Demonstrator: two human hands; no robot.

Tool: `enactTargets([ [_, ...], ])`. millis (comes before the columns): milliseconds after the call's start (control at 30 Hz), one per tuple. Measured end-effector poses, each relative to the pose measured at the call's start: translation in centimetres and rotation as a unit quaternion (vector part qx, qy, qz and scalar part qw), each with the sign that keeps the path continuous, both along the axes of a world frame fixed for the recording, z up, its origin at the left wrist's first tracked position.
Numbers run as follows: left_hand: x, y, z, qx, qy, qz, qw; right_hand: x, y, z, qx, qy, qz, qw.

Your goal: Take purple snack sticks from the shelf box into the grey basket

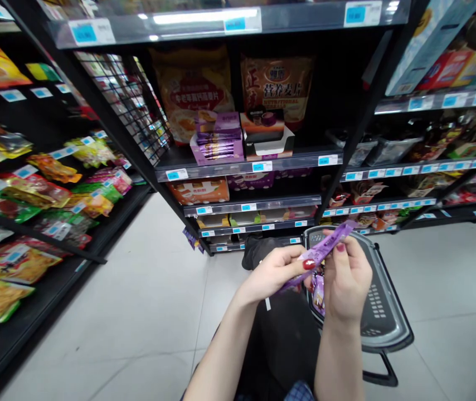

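Over the shopping basket, both my hands grip a long, narrow purple stick packet [324, 249], which slants up to the right. My left hand [277, 269] pinches its lower part, thumb on top. Near the upper end, my right hand [349, 270] has its thumb and fingers closed on it. Whether it is one packet or several together I cannot tell. Below, the dark grey basket [397, 312] stands on the floor, with some purple-wrapped items [318, 292] partly hidden by my hands and leg.
A black shelf unit [238, 167] stands in front, holding an open purple box [217, 147] of similar stick packets beside a dark box [265, 131]. Large cereal bags [277, 83] stand behind. Snack bags [8, 262] fill the left rack. The basket's handle [382, 373] sticks out towards me.
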State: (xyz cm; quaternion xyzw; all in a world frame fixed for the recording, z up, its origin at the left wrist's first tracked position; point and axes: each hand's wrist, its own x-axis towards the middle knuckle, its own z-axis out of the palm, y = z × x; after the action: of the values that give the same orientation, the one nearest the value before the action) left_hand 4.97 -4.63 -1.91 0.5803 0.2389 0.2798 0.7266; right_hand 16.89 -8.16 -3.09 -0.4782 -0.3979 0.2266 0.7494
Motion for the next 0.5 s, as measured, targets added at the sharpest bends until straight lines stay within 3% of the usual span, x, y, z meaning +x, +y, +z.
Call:
enactTargets([
  [133, 0.03, -0.36, 0.22, 0.138, 0.102, 0.054, 0.984, 0.08, 0.22, 0.03, 0.018, -0.03, -0.125, 0.992],
  [333, -0.03, -0.1, 0.31, 0.335, 0.229, 0.071, 0.911, 0.18, 0.19, -0.34, -0.044, -0.112, -0.206, 0.971],
  [433, 0.25, -0.03, 0.17, 0.372, 0.233, 0.061, 0.896, 0.12, 0.42, -0.73, -0.064, -0.253, -0.258, 0.93],
  [500, 0.5, -0.16, -0.01, 0.364, 0.203, 0.096, 0.904, -0.03, 0.63, -0.81, -0.056, -0.352, -0.271, 0.894],
])
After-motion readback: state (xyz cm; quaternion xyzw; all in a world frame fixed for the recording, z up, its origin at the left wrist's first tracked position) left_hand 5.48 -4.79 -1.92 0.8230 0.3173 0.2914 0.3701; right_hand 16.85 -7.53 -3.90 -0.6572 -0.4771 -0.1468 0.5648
